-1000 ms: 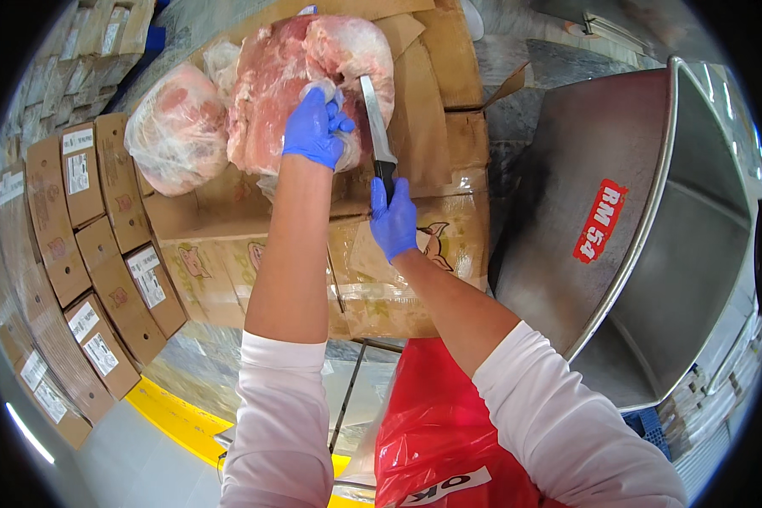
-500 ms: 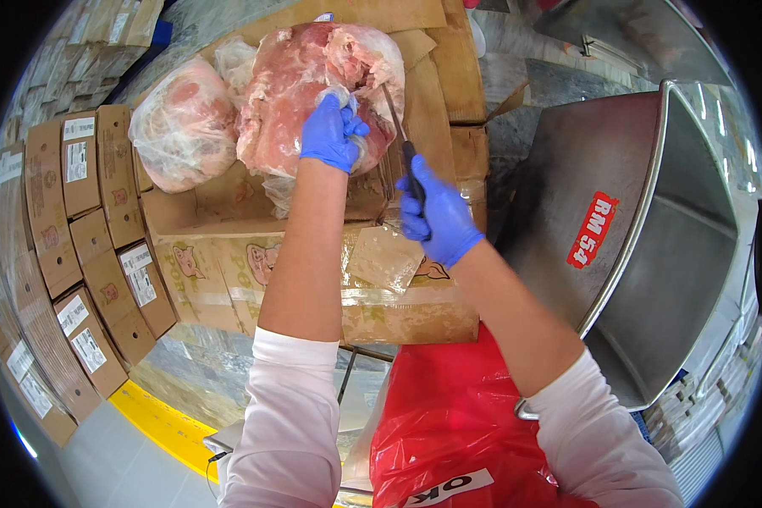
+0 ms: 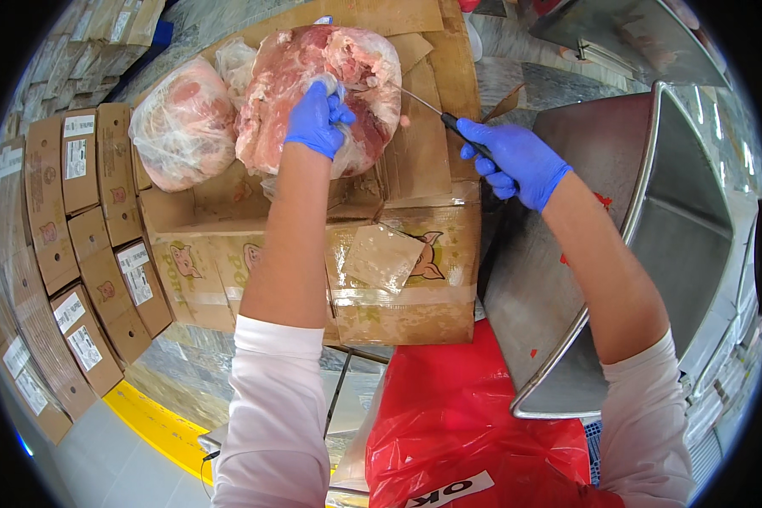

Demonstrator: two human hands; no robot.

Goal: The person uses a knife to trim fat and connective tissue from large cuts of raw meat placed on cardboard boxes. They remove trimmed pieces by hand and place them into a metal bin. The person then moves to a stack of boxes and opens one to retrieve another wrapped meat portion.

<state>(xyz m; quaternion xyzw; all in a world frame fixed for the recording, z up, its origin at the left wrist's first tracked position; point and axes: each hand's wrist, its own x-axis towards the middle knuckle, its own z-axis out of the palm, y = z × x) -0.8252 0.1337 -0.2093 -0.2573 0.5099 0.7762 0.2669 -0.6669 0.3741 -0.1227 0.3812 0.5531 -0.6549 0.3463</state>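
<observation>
Faced brown cartons stacked left of an open cardboard box and a grey steel tub right of that box. Had a raw pork cut lying on the box's far part, beside a plastic-wrapped pork piece at the box's far left. Held crumpled clear film against the pork cut with the blue-gloved left hand, over the box's middle, in a closed grip. Grasped a black-handled knife in the blue-gloved right hand, just right of the box, pointing the blade leftward over the box toward the cut's edge.
</observation>
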